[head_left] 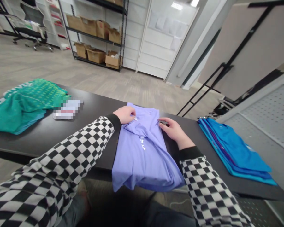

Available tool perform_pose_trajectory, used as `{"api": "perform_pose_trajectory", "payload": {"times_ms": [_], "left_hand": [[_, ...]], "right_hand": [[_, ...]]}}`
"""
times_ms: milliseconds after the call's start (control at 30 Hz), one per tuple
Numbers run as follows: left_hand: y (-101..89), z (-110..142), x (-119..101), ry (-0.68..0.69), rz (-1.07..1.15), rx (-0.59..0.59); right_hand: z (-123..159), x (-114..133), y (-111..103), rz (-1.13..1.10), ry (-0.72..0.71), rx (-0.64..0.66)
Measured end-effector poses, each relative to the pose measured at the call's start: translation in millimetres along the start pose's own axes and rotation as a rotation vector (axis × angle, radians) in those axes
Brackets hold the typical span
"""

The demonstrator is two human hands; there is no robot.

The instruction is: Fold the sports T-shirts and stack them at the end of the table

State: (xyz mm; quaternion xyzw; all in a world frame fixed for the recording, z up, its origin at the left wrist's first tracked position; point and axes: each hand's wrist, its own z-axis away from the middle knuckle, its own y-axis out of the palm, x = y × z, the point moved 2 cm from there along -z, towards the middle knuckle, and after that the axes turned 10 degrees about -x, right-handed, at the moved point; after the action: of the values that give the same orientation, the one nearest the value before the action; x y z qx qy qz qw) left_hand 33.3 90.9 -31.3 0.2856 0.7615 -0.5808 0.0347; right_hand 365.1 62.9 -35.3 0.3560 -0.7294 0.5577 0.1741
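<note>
A lavender T-shirt (142, 157) lies lengthwise across the black table, its near end hanging over the front edge. Its long sides are folded in, and wrinkles bunch around small white print in the middle. My left hand (126, 114) is closed on the shirt's left edge near the far end, its fingertips pinching the cloth. At the opposite edge, my right hand (174, 128) holds the fabric lightly between thumb and index finger.
Rumpled green clothes (26, 101) lie on the table (94, 104) at left, beside a blurred flat packet (67, 109). Folded blue and purple garments (234, 148) are stacked at right. Behind stand a shelf with cardboard boxes (96, 55) and a whiteboard frame (203, 83).
</note>
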Motion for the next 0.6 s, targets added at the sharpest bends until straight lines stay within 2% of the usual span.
{"api": "perform_pose_trajectory", "payload": {"times_ms": [100, 167, 267, 367, 500, 600], "left_hand": [[-1.5, -4, 2, -0.015, 0.070, -0.075], [-3.7, -5, 0, -0.044, 0.096, -0.130], [-6.1, -4, -2, -0.119, 0.072, -0.133], [-5.8, 0, -3, -0.191, -0.024, -0.058], [-3.9, 6, -7, -0.218, -0.184, -0.035], [-3.8, 7, -11, -0.208, -0.215, -0.034]], "right_hand": [[-9, 10, 7, 0.072, -0.155, -0.004], [-16, 14, 14, 0.128, -0.200, 0.008], [-23, 15, 27, 0.268, -0.168, 0.104], [-27, 15, 35, 0.402, -0.106, 0.197], [-27, 18, 38, 0.460, -0.068, 0.212], [-29, 19, 38, 0.498, -0.043, 0.241]]}}
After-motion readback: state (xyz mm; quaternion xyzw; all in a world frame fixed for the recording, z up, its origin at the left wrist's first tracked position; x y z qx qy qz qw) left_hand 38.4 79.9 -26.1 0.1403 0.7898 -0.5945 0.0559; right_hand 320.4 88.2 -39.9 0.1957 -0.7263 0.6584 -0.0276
